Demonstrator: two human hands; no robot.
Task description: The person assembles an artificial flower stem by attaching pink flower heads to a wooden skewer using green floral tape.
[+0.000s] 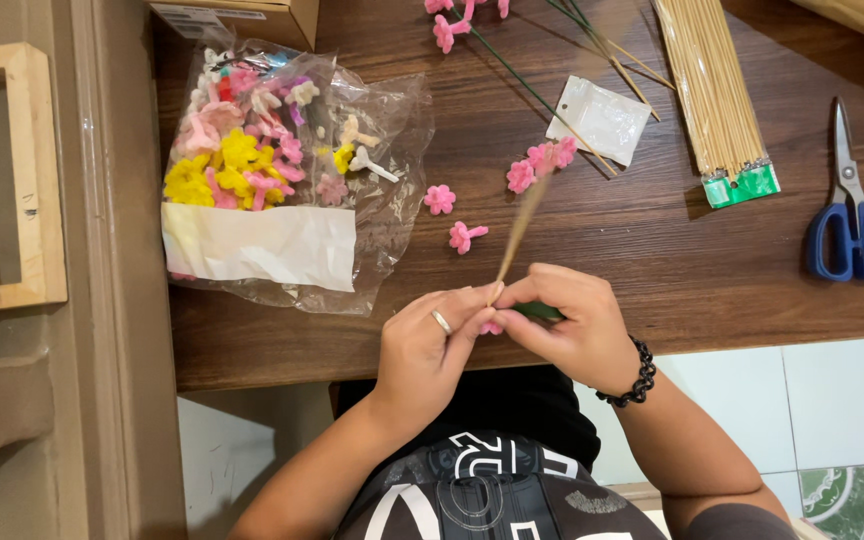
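Observation:
My left hand [430, 345] and my right hand [564, 322] meet at the table's near edge. Together they pinch a thin wooden stick [519, 232] that slants up and away, blurred by motion. A small pink flower [492, 327] shows between my fingertips, and a bit of green [540, 311] lies under my right fingers. My left hand wears a ring, my right wrist a black bead bracelet. Just beyond the hands lie loose pink flowers [439, 199], one more pink flower [465, 236], and a pink cluster [541, 162] near the stick's far end.
A clear plastic bag [282, 170] of pink, yellow and white flowers lies at the left. A bundle of wooden skewers [714, 90], blue-handled scissors [852, 215], a small white packet [600, 118] and green stems with pink flowers [512, 60] lie on the brown wooden table [712, 270]. A cardboard box [242, 15] stands at the back.

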